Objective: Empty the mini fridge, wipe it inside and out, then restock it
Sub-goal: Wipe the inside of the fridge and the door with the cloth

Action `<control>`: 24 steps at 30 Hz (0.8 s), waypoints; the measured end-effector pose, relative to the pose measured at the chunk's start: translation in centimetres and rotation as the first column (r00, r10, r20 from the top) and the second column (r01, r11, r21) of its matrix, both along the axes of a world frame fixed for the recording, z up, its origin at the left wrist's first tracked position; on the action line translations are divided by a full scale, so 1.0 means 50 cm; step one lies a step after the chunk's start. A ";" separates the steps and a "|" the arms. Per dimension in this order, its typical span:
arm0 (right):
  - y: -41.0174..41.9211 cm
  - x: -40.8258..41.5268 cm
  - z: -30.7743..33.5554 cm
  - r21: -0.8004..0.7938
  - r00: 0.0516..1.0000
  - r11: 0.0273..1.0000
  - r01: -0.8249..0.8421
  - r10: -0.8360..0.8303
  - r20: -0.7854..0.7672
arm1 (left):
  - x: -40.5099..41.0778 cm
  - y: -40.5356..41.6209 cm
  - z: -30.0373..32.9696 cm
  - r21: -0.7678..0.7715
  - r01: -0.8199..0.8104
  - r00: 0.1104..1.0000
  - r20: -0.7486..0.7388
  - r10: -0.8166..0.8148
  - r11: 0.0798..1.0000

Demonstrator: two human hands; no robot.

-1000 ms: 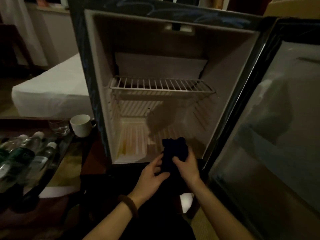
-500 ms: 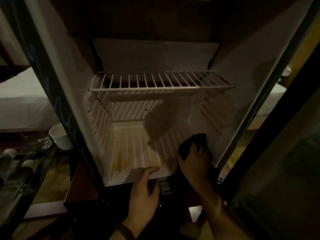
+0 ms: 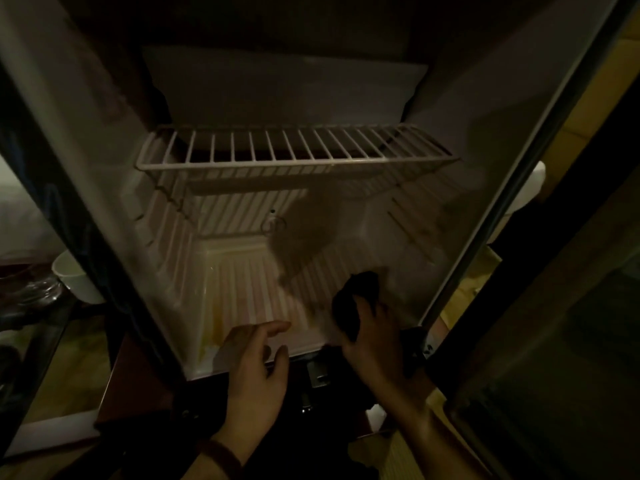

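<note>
The left hand (image 3: 254,362) has slid off the dark cloth (image 3: 356,303) to the mini fridge (image 3: 242,285) floor's front lip, fingers relaxed. The right hand (image 3: 375,336) grips the cloth, seemingly pressed on the floor's right front corner, below the wire shelf (image 3: 294,150).

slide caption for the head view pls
Right hand wipes the emptied mini fridge floor with a dark cloth; left hand hovers open.

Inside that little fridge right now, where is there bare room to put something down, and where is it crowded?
The wire shelf is bare across its whole width. The ribbed floor is free from the left wall to the middle. The front right corner is crowded: the right hand presses a dark cloth there, and the left hand hovers at the front lip.
</note>
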State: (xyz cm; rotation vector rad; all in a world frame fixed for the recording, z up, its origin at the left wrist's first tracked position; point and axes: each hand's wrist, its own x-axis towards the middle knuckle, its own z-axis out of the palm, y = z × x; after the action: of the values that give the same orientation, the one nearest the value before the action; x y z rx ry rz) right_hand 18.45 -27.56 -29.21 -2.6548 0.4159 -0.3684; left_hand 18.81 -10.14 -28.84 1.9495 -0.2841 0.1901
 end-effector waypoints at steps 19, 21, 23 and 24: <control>-0.099 -0.042 0.030 -0.113 0.998 0.993 -0.039 0.033 -0.047 | -0.033 0.050 -0.011 -0.004 0.041 0.999 0.032 -0.041 0.999; -0.094 -0.022 0.022 -0.132 1.000 0.991 0.000 0.003 0.028 | -0.030 0.045 -0.011 -0.008 0.034 0.999 0.030 -0.034 0.999; -0.088 0.017 0.009 -0.101 1.000 0.995 -0.008 0.009 0.012 | -0.032 0.033 -0.006 -0.010 0.024 0.999 0.036 -0.024 1.000; -0.089 0.046 0.009 -0.099 1.000 0.995 -0.019 0.017 -0.024 | -0.034 0.026 -0.002 -0.016 0.023 0.999 0.044 -0.022 1.000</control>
State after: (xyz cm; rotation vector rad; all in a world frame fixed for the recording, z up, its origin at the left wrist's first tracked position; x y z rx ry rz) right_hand 20.72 -32.02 -28.76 -2.7602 0.3902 -0.3627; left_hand 17.09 -8.83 -28.94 1.9269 -0.3326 0.2200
